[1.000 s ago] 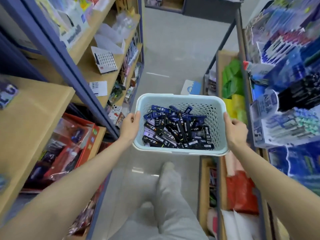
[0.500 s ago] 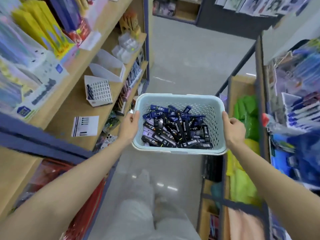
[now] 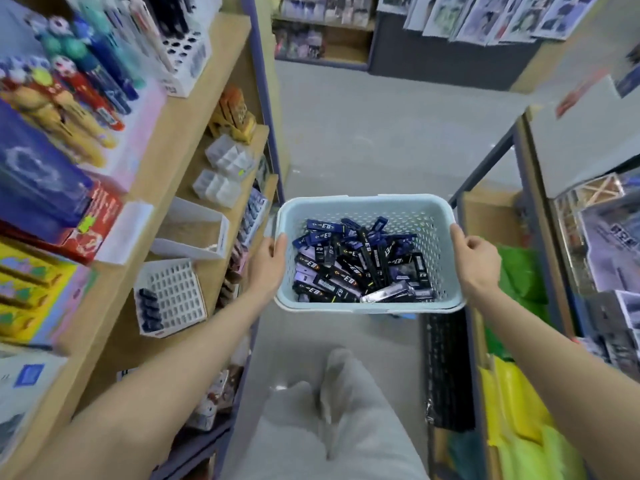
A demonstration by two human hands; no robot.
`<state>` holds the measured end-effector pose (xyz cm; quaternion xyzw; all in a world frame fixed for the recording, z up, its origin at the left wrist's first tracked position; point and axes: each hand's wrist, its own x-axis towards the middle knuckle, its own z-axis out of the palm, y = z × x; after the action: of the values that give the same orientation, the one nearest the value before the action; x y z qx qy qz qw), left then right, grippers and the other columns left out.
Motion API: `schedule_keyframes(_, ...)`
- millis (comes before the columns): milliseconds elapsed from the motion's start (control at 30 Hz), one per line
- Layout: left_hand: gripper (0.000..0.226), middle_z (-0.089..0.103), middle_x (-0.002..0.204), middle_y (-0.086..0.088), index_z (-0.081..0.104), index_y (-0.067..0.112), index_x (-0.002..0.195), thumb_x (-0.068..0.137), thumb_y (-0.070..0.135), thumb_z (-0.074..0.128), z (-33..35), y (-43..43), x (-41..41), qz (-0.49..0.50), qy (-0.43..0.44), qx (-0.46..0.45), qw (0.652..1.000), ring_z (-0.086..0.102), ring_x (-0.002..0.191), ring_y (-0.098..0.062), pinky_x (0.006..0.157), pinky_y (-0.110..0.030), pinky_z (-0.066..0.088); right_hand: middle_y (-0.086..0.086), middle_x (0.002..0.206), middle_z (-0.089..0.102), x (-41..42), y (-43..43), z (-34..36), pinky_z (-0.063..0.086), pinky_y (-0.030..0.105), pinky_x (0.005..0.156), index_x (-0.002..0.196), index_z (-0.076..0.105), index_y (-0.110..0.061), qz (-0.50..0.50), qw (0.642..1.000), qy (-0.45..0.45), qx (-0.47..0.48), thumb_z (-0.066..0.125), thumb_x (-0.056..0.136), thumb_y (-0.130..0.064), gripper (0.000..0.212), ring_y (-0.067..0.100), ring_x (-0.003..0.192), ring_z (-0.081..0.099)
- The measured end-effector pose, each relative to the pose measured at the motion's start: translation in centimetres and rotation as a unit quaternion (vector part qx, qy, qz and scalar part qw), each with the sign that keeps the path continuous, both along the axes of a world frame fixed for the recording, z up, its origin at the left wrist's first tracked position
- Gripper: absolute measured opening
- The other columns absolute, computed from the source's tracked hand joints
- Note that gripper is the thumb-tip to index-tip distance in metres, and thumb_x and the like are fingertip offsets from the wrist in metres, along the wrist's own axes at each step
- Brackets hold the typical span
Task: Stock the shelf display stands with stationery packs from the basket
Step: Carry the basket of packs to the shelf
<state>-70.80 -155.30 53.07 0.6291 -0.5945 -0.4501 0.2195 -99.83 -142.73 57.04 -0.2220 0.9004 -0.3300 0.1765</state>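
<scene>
Both hands on the basket (image 3: 367, 207) of packs (image 3: 360, 268): left grip (image 3: 268, 266) and right grip (image 3: 476, 265) clutching its rim, mid-aisle.

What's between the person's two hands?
In the head view, a pale blue perforated plastic basket of dark stationery packs, gripped by left hand and right hand.

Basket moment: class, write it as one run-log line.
left hand grips basket rim | right hand grips opposite rim | stationery packs inside
</scene>
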Motion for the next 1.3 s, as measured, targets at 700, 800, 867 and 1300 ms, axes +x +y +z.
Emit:
schedule_keyframes(700, 0.045, 0.059, 0.09, -0.005, 0.056, 0.008, 0.106, 0.102, 0.042, 0.027, -3.7, -18.2, -8.5, 0.136, 0.007, 0.079, 0.988, 0.057, 0.084, -0.022, 0.072, -0.031, 0.043, 0.002, 0.056, 0.037, -9.1, -27.9, -2.7, 0.023, 0.029, 0.046, 0.061, 0.033, -0.014, 0.182, 0.979, -0.038, 0.079, 0.035, 0.1, -0.044, 0.05, 0.015, 0.051, 0.032)
schedule_keyframes(800, 0.061, 0.064, 0.087, -0.003, 0.058, 0.018, 0.105, 0.093, 0.065, 0.022, -5.1, -19.4, -7.1, 0.155, 0.0, 0.091, 0.984, 0.064, 0.081, -0.022, 0.075, -0.044, 0.054, 0.002, 0.057, 0.04, -8.2, -30.4, -3.8, 0.025, 0.028, 0.047, 0.063, 0.038, -0.012, 0.2, 0.975, -0.045, 0.089, 0.036, 0.099, -0.046, 0.05, 0.016, 0.053, 0.035)
schedule_keyframes(867, 0.057, 0.065, 0.09, -0.004, 0.057, 0.02, 0.105, 0.094, 0.063, 0.021, -5.7, -20.1, -6.2, 0.166, -0.011, 0.102, 0.981, 0.063, 0.082, -0.022, 0.078, -0.05, 0.054, 0.002, 0.057, 0.043, -7.7, -32.1, -4.8, 0.028, 0.027, 0.049, 0.065, 0.042, -0.012, 0.208, 0.972, -0.05, 0.095, 0.035, 0.098, -0.05, 0.051, 0.018, 0.055, 0.039)
schedule_keyframes(1300, 0.04, 0.057, 0.074, 0.001, 0.055, 0.02, 0.096, 0.102, 0.044, 0.024, -6.8, -23.4, -6.0, 0.291, -0.03, 0.113, 0.95, 0.057, 0.071, -0.017, 0.073, -0.037, 0.05, 0.011, 0.071, 0.061, -6.8, -43.4, -7.7, 0.051, 0.037, 0.063, 0.08, 0.06, -0.002, 0.336, 0.933, -0.076, 0.102, 0.024, 0.099, -0.052, 0.064, 0.027, 0.067, 0.058)
